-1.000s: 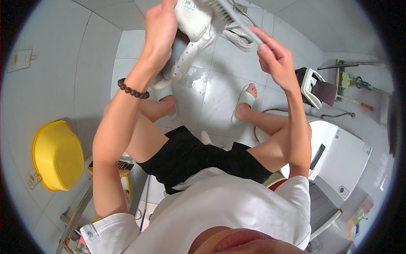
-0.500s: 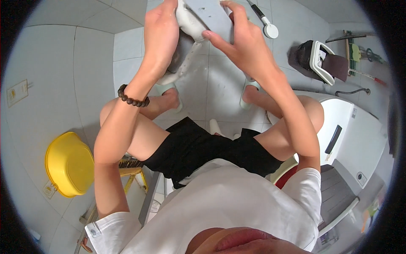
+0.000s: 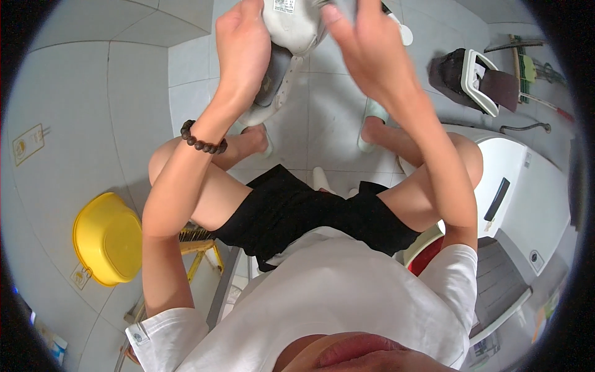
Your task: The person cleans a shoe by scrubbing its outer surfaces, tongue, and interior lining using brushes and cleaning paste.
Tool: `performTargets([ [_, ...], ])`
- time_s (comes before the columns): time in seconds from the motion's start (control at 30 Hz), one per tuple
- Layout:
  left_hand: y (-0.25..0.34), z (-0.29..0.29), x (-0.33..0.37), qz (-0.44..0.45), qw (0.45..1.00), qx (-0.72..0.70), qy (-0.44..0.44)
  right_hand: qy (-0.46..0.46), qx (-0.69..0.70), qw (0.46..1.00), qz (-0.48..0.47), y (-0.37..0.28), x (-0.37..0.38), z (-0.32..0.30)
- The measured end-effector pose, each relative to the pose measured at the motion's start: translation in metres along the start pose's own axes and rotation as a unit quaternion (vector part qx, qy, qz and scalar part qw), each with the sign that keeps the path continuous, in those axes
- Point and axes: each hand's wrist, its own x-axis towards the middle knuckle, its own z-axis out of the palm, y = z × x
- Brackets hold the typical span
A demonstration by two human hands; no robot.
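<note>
A white shoe (image 3: 294, 31) with a printed label on its tongue is at the top of the view. Its opening, with a dark inside (image 3: 273, 77), faces me, and its far part is cut off. My left hand (image 3: 243, 43) is closed round the shoe's left side. Close to the shoe's right side is my right hand (image 3: 378, 53), its thumb and fingers bent and slightly blurred. Something grey (image 3: 349, 8) shows between them, mostly out of view. A beaded bracelet (image 3: 201, 141) circles my left wrist.
A white shower head (image 3: 406, 35) shows partly behind my right hand. An open bin (image 3: 468, 80) lies right of it, and a white appliance-like unit (image 3: 527, 186) below. A yellow basin (image 3: 108, 239) hangs on the left wall. My feet in pale slippers (image 3: 372, 127) stand on tiles.
The flat grey piece that lay across the shoe has moved up and right, mostly out of view, with my right hand. The shoe's label now shows, and less white foam is visible.
</note>
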Motion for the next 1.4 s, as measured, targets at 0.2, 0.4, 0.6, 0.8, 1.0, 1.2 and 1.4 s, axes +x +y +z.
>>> performTargets([
  [0.2,-0.007,-0.004,0.001,0.050,0.995,0.076,-0.048,0.037,-0.171,0.976,-0.127,0.012,-0.003,0.019],
  [0.4,-0.013,-0.010,0.009,0.045,0.994,0.071,-0.069,0.050,-0.318,0.918,-0.230,0.001,-0.011,0.026],
  [0.6,-0.021,-0.002,0.006,0.105,0.991,0.019,-0.082,0.042,-0.287,0.942,-0.170,0.008,0.000,0.014],
  [0.8,-0.006,0.001,-0.004,-0.007,0.996,0.005,-0.084,0.078,-0.221,0.959,-0.159,0.014,0.008,0.012],
  [1.0,-0.011,-0.012,0.004,0.009,0.998,0.002,-0.061,0.033,-0.210,0.955,-0.207,0.005,-0.009,0.023],
  [1.2,0.000,-0.001,-0.008,0.038,0.998,-0.021,-0.055,0.050,-0.296,0.945,-0.132,0.012,0.008,0.017],
  [1.4,-0.006,-0.007,-0.004,0.005,0.996,-0.063,-0.067,0.108,-0.231,0.946,-0.202,0.019,0.012,0.014],
])
